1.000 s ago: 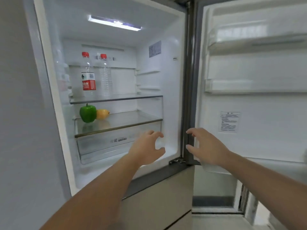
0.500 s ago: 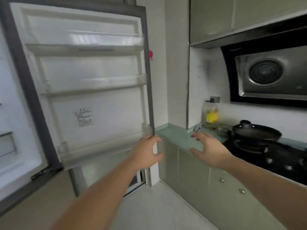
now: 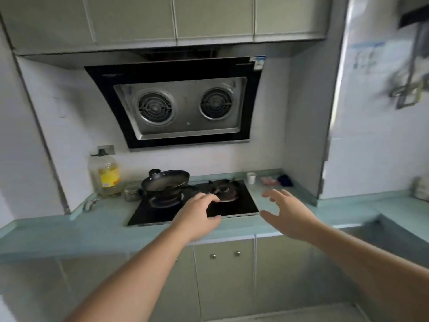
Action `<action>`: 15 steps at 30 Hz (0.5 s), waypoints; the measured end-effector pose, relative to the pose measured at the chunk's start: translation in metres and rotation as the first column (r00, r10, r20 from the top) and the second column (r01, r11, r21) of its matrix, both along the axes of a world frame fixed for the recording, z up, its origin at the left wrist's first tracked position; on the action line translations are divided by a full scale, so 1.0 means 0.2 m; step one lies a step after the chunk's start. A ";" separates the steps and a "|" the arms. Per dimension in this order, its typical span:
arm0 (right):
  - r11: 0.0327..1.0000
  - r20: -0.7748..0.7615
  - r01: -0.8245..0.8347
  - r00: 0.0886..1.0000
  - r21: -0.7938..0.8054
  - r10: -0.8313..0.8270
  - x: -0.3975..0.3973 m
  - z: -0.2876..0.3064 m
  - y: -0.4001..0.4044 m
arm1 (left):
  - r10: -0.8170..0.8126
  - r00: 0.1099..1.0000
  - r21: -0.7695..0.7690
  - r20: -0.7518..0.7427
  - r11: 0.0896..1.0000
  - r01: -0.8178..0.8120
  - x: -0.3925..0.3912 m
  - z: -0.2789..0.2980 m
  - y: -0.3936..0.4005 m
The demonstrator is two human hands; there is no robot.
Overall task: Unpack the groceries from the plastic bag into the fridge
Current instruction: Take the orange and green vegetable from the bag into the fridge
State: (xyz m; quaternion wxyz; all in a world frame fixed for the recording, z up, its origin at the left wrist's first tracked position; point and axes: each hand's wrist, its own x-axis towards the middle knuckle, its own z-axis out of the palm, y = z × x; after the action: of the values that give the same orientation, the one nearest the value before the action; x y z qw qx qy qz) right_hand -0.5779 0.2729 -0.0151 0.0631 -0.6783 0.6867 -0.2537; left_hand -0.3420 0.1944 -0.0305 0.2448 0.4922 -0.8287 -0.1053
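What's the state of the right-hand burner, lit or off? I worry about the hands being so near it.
Off, it seems: the right burner looks dark, with no flame visible, and nothing sits on it. The picture is slightly blurred.

Setting: home kitchen. Evidence: black two-burner gas hob (image 3: 228, 201) set into a pale teal surface (image 3: 92, 231); dark wok (image 3: 165, 181) on left burner; slanted range hood (image 3: 178, 105) with two round intakes above; large bottle of cooking oil (image 3: 105, 176) by the wall; grey-green cabinets (image 3: 224, 280) above and below; white tiled walls.
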 end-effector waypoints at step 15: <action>0.789 0.035 0.614 0.788 0.018 -0.615 -1.00 -0.11 0.91 | -0.603 0.797 0.106 0.035 0.795 0.597 -1.44 -0.09 0.34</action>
State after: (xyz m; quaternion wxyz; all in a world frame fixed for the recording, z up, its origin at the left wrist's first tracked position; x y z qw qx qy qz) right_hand -0.7771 0.4550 -0.0366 -0.0074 -0.4130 0.8693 -0.2715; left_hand -0.6304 0.2631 -0.0489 0.1487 0.2180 -0.9441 -0.1976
